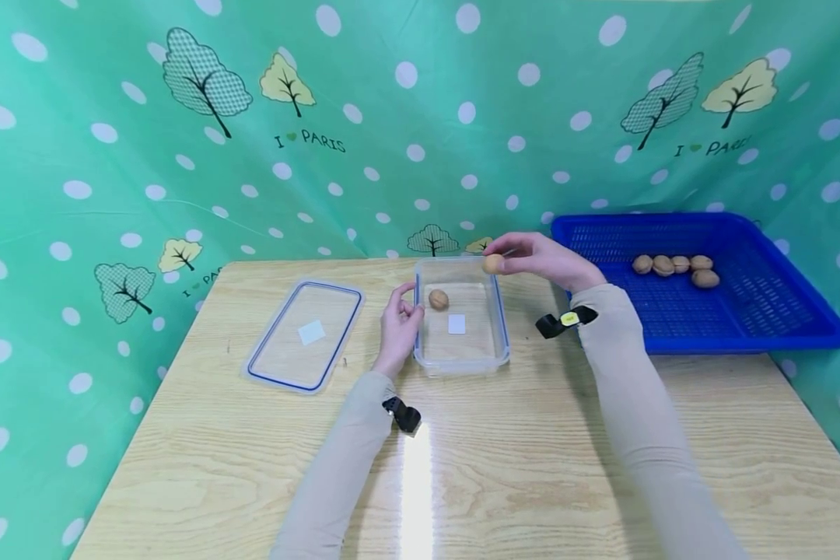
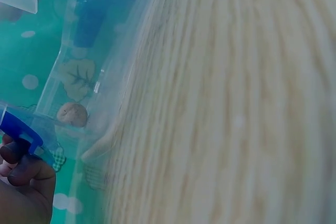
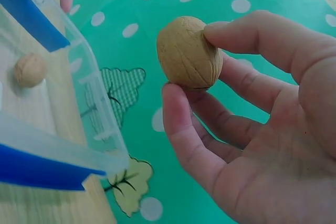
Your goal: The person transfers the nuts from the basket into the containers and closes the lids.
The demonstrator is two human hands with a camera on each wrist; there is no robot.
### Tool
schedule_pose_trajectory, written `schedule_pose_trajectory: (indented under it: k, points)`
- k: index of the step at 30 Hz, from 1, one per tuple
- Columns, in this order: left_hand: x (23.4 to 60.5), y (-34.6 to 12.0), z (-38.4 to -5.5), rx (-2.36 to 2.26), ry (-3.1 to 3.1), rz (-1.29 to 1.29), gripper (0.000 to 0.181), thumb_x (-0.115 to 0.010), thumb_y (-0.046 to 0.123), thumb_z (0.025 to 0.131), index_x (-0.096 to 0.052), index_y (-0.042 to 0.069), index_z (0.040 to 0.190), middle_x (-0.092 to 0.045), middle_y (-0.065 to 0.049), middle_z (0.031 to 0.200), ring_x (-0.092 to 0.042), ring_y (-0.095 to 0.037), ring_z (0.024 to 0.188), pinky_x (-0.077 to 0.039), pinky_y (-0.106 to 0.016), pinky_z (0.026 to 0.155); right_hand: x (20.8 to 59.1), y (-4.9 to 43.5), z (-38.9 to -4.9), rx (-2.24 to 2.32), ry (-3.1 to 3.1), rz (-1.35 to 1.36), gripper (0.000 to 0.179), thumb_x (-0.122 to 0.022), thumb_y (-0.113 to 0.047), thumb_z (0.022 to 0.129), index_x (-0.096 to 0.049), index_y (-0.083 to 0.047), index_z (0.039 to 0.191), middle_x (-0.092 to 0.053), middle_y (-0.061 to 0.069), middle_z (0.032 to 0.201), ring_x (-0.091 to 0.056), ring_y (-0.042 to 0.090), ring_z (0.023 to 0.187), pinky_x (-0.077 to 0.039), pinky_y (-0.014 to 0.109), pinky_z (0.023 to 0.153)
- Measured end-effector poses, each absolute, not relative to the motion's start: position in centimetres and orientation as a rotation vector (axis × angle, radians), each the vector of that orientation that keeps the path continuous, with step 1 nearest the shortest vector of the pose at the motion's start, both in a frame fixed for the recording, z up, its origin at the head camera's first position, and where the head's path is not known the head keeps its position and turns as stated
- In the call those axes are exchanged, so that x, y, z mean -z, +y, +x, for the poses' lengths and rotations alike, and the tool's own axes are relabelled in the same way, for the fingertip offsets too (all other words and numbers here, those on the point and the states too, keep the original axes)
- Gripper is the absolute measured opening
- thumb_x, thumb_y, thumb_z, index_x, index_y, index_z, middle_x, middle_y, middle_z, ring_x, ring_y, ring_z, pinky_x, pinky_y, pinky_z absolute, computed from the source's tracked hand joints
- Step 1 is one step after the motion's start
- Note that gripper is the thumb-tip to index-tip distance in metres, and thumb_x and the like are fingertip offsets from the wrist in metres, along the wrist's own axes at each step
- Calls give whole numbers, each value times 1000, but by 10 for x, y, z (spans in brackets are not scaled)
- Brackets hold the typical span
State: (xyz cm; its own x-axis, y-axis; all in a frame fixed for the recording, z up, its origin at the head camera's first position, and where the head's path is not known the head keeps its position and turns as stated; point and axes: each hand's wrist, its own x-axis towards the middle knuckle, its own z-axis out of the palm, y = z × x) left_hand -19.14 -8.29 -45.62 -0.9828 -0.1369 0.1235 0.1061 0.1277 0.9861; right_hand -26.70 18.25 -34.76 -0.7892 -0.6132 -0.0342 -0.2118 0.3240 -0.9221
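Observation:
A walnut (image 3: 189,53) is pinched between the thumb and fingers of my right hand (image 1: 542,258), held up at the far right corner of the clear plastic food container (image 1: 462,359). My left hand (image 1: 400,327) grips the container's left side, and in the left wrist view its fingertips pinch the blue edge (image 2: 21,132). Inside the container a second walnut (image 1: 438,299) lies near the left wall, close to a white square (image 1: 456,324). Several more walnuts (image 1: 663,266) sit in the blue plastic basket (image 1: 742,344) on the right.
The container's lid (image 1: 304,334), clear with a blue seal and a white square, lies flat to the left. Everything stands on a wooden table (image 1: 504,467). Behind it hangs a green dotted cloth (image 1: 406,155) with printed trees.

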Motion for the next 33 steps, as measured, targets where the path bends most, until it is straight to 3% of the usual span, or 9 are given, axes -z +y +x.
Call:
schedule_pose_trajectory:
  k: [6, 16, 25, 33]
  points:
    - [458, -83, -193, 1955, -2223, -8, 47, -56, -3, 93, -47, 4, 138, -46, -6, 76, -36, -4, 51, -33, -16, 44, 355, 167, -266, 1497, 2213, -638, 39, -67, -23, 90, -61, -8, 125, -56, 6, 130, -47, 23, 121, -34, 48, 105]
    - [422, -80, -171, 1948, -2237, -49, 44, -51, -8, 93, -44, -8, 136, -44, -13, 78, -37, -8, 58, -33, -13, 48, 365, 141, -265, 1592, 2169, -628, 40, -63, -17, 92, -57, -1, 128, -56, 12, 126, -51, 27, 114, -39, 47, 102]
    - [455, -85, -191, 1965, -2229, -28, 45, -54, -3, 95, -45, 1, 139, -44, -7, 76, -38, -10, 57, -34, -17, 47, 377, 110, -265, 1682, 2108, -481, 43, -62, -10, 93, -52, 4, 132, -53, 19, 130, -53, 32, 115, -47, 41, 99]
    - [459, -88, -194, 1970, -2255, -26, 44, -54, 1, 94, -47, 9, 137, -44, -1, 74, -40, -10, 59, -35, -19, 49, 394, 92, -268, 1764, 2007, -264, 44, -60, 1, 92, -49, 8, 134, -51, 22, 130, -52, 32, 118, -49, 35, 96]
